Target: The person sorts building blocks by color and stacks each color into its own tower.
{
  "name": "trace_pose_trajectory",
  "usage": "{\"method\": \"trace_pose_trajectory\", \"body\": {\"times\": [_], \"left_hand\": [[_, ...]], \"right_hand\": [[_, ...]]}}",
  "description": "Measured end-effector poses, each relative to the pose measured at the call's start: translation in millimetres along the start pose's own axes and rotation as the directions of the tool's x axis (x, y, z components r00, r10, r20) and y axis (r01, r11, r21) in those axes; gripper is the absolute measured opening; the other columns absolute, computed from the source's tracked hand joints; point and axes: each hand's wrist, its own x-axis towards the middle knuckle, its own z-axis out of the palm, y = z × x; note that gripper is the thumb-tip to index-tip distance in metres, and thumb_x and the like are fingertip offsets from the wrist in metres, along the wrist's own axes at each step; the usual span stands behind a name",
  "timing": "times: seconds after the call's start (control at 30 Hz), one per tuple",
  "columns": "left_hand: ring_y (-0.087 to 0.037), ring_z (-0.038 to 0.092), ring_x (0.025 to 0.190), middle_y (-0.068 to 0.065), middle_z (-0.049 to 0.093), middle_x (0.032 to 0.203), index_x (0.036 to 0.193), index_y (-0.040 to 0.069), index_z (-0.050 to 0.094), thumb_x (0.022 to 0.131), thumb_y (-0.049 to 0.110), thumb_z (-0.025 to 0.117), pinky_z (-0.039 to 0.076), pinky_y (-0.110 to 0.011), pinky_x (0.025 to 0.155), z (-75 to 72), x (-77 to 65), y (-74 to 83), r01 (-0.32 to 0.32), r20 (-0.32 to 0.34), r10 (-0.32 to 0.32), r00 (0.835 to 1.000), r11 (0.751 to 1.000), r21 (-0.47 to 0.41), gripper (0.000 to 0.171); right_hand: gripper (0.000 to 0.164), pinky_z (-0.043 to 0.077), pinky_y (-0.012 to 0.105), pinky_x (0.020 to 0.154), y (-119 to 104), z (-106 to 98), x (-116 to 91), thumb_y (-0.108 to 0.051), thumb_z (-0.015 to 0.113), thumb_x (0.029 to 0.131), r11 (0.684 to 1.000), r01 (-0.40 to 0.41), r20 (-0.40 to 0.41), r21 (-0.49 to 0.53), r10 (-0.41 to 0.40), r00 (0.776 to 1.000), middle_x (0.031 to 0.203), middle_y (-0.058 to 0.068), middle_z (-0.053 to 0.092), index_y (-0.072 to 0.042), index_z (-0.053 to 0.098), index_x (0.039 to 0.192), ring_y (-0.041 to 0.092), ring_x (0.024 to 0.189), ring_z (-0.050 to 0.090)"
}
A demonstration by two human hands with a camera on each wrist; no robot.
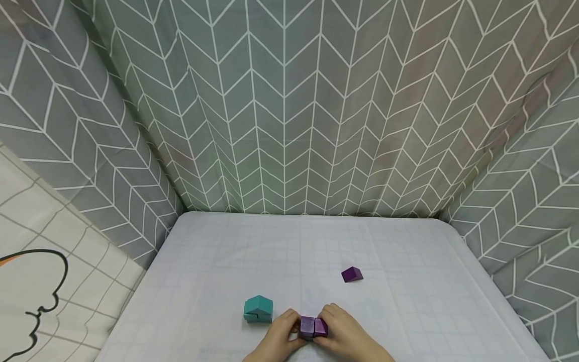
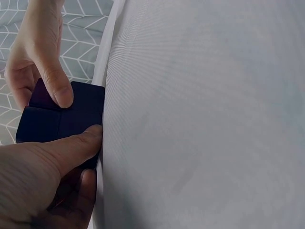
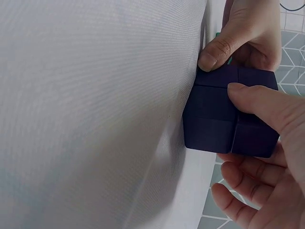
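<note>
Several purple blocks (image 1: 307,327) stand pressed together in a cluster near the table's front edge, with thin seams between them. My left hand (image 1: 282,336) grips the cluster from the left, its thumb across the near face in the left wrist view. On the other side, my right hand (image 1: 343,334) holds it too; in the right wrist view its thumb (image 3: 255,100) lies on the near face of the purple cluster (image 3: 209,114). The far faces are mostly hidden.
Left of the hands stands a teal house-shaped block stack (image 1: 258,309) with a seam across its front. A single purple block (image 1: 352,274) with a sloped side lies farther back to the right. White cloth covers the table (image 1: 235,246); patterned curtains (image 1: 285,100) hang behind and at the sides.
</note>
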Motion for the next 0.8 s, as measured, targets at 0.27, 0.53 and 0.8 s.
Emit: {"method": "trace_pose_trajectory", "body": {"times": [0.27,0.53,0.8], "left_hand": [[0.003,0.043,0.072,0.013,0.047,0.085,0.09,0.014,0.053,0.071,0.018,0.074,0.041,-0.011,0.061,0.2,0.2,-0.3,-0.002,-0.001,0.002,1.0,1.0,-0.01,0.029],[0.002,0.044,0.072,0.012,0.047,0.084,0.09,0.013,0.053,0.071,0.018,0.074,0.042,-0.011,0.061,0.8,-0.7,-1.1,-0.016,-0.019,0.016,1.0,1.0,-0.018,0.029],[0.003,0.044,0.072,0.013,0.047,0.084,0.09,0.013,0.053,0.07,0.016,0.074,0.042,-0.012,0.061,0.5,-0.4,-1.5,0.01,-0.003,-0.01,1.0,1.0,-0.028,0.029]], "right_hand": [[0.028,0.04,0.015,0.06,1.0,-1.1,-1.0,-0.038,0.069,0.072,1.0,0.019,0.0,-0.022,-0.019,1.0,0.077,-0.016,0.044,-0.017,0.055,0.082,-0.002,0.071,0.039],[0.047,0.043,0.021,0.064,-0.1,-10.0,0.3,-0.056,0.06,0.073,0.992,0.063,-0.06,-0.106,-0.07,0.996,0.083,-0.009,0.052,-0.011,0.06,0.088,0.003,0.075,0.043],[0.049,0.044,0.022,0.065,-1.9,-14.6,0.7,-0.055,0.06,0.073,0.992,0.059,-0.07,-0.116,-0.067,0.995,0.086,-0.006,0.053,-0.009,0.062,0.089,0.006,0.076,0.046]]}}
